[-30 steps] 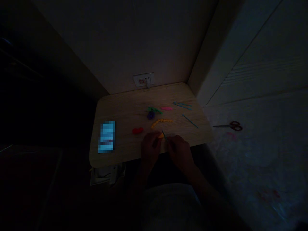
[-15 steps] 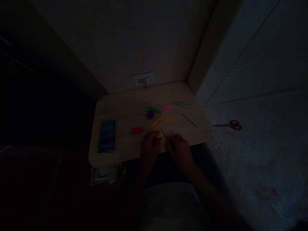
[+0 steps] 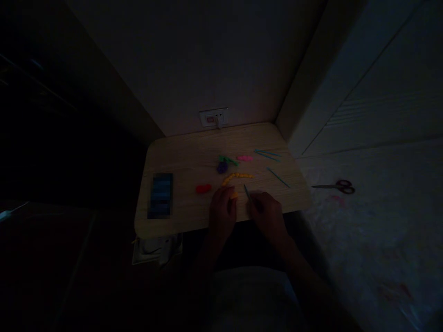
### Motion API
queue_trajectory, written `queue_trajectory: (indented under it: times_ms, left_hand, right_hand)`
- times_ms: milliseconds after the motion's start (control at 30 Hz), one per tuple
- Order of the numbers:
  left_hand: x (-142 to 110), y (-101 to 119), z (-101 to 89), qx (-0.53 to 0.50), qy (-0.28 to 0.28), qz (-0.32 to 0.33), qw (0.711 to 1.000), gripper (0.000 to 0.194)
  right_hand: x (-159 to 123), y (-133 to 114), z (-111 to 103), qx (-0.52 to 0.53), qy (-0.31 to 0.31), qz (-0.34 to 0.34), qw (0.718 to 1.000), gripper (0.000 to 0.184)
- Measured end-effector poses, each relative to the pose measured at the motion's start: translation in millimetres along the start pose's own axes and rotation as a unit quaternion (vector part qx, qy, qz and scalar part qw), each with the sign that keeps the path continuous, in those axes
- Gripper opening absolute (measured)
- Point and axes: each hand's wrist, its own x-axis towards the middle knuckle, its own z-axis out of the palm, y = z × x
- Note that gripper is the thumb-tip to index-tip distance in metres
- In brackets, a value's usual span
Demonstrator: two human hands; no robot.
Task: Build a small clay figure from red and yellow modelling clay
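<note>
Orange lump [image 3: 234, 195] sits pinched in the left hand [image 3: 223, 205], above the wood-grained tabletop [image 3: 187, 219], partly hidden by fingers. The right hand [image 3: 265, 208] is closed around a thin, pointed stick [image 3: 247, 192], its tip now farther from the lump than a second ago. Beyond curves a beaded yellow-orange strand [image 3: 237, 175]. The phone [image 3: 161, 196], bright earlier, is dark, its screen unreadable.

Pale table [image 3: 194, 152] with orange strand [image 3: 238, 175], red lump [image 3: 203, 188], teal sticks [image 3: 278, 178].
</note>
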Motion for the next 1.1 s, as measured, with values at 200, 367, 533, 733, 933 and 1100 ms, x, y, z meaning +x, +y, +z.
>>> queue_trajectory:
  times_ms: [200, 367, 533, 733, 933, 1100]
  left_hand:
    - [-2, 4, -8.1, 0.058, -0.002, 0.022, 0.998, 0.031]
    - [-2, 4, -15.0, 0.109, -0.018, 0.041, 0.993, 0.036]
    - [-6, 6, -22.3, 0.117, -0.024, 0.063, 0.991, 0.039]
    - [-5, -16, -74.1, 0.163, 0.065, 0.055, 0.983, 0.047]
    - [12, -64, -139.3, 0.307, 0.141, -0.154, 0.929, 0.048]
    - [17, -75, -149.5, 0.318, 0.07, -0.203, 0.924, 0.052]
  right_hand:
    - [5, 1, 1, 0.009, -0.013, -0.006, 1.0, 0.023]
    - [5, -3, 8, 0.015, -0.017, -0.015, 1.0, 0.025]
    - [4, -2, 11, 0.022, -0.001, -0.014, 1.0, 0.023]
    - [5, 0, 9, 0.025, 0.005, -0.013, 1.0, 0.02]
    - [4, 5, 8, 0.039, -0.004, -0.007, 0.999, 0.02]
    - [6, 7, 7, 0.047, -0.007, -0.014, 0.999, 0.02]
